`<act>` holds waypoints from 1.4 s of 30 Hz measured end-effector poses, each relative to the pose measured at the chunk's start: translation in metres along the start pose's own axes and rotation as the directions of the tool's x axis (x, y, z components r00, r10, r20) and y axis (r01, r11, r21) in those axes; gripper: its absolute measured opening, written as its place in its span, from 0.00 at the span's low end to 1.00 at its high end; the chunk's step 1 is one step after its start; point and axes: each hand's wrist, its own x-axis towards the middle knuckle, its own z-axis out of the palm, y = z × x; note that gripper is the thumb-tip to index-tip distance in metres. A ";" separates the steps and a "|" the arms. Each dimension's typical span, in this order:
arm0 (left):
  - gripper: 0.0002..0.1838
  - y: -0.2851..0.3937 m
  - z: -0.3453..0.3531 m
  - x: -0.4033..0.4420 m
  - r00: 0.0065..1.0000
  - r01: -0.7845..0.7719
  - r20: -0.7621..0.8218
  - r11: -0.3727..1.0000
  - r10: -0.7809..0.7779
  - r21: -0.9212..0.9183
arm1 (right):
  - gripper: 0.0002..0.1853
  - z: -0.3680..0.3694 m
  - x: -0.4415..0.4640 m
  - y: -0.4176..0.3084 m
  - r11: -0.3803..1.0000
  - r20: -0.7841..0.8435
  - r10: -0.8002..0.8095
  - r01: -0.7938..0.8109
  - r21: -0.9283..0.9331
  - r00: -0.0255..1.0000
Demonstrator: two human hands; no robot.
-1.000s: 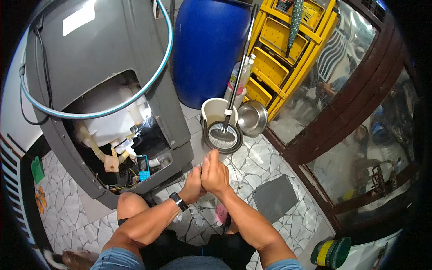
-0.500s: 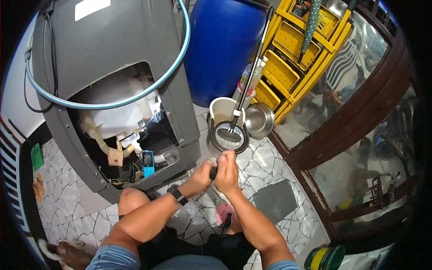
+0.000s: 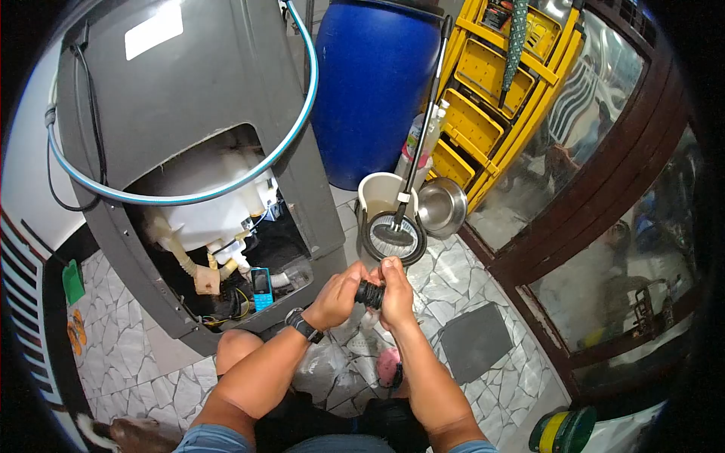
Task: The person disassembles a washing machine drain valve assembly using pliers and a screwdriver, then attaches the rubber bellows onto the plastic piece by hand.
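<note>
A short black ribbed piece (image 3: pixel 369 295), like a bellows or corrugated hose, is held between my two hands. My left hand (image 3: pixel 336 298), with a black watch on the wrist, is closed on its left end. Wrapped around the right end is my right hand (image 3: pixel 396 296), thumb on top; my fingers hide both ends of the piece. To the left, a grey washing machine cabinet (image 3: pixel 298 162) has an opening in its side. A white tub (image 3: pixel 219 219), cream hoses and wires show inside. A blue keypad phone (image 3: pixel 262 289) leans at the opening's lower edge.
A mop (image 3: pixel 411 189) stands in a bucket (image 3: pixel 377 183) beside a metal bowl (image 3: pixel 441 208). Behind are a blue drum (image 3: pixel 374 90) and a yellow folding ladder (image 3: pixel 479 121). A grey panel (image 3: pixel 476 343) and a pink object (image 3: pixel 389 367) are low at right. An animal (image 3: pixel 140 434) is at lower left.
My hands have shifted slightly right in view and sit a little apart, so more of the black ribbed piece shows between them. The whole view has moved a little.
</note>
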 end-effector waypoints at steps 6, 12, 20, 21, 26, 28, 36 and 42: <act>0.25 -0.042 0.017 0.016 0.995 0.071 -0.023 0.845 -0.098 -0.530 | 0.10 -0.002 0.012 0.021 0.983 0.135 -0.141 0.154 -0.096 0.981; 0.31 -0.042 0.025 0.015 0.989 0.116 0.056 0.478 -0.140 -0.871 | 0.11 0.003 0.013 0.029 0.818 0.086 -0.245 0.254 -0.517 0.966; 0.20 -0.044 0.023 0.006 0.975 0.035 -0.078 0.485 -0.210 -0.874 | 0.06 0.034 -0.002 0.016 0.530 0.169 -0.549 0.498 -0.686 0.818; 0.20 -0.045 0.024 0.010 0.976 0.025 -0.083 0.483 -0.202 -0.875 | 0.06 0.034 0.002 0.015 0.463 0.193 -0.578 0.513 -0.722 0.793; 0.22 -0.041 0.019 0.012 0.952 -0.030 -0.201 0.583 -0.230 -0.812 | 0.08 0.028 0.021 0.040 0.604 0.130 -0.598 0.552 -0.575 0.791; 0.23 -0.037 0.015 0.013 0.943 -0.036 -0.228 0.611 -0.240 -0.791 | 0.13 0.017 0.038 0.054 0.875 -0.028 -0.400 0.373 -0.307 0.916; 0.25 -0.028 0.041 -0.001 0.876 -0.266 -0.475 0.903 0.080 -0.338 | 0.14 0.004 0.028 0.015 0.950 -0.115 -0.109 0.138 0.280 0.987; 0.11 -0.007 0.030 -0.001 0.752 -0.253 -0.416 0.806 0.512 0.534 | 0.09 0.000 0.019 0.002 0.945 0.002 -0.196 0.188 0.268 0.981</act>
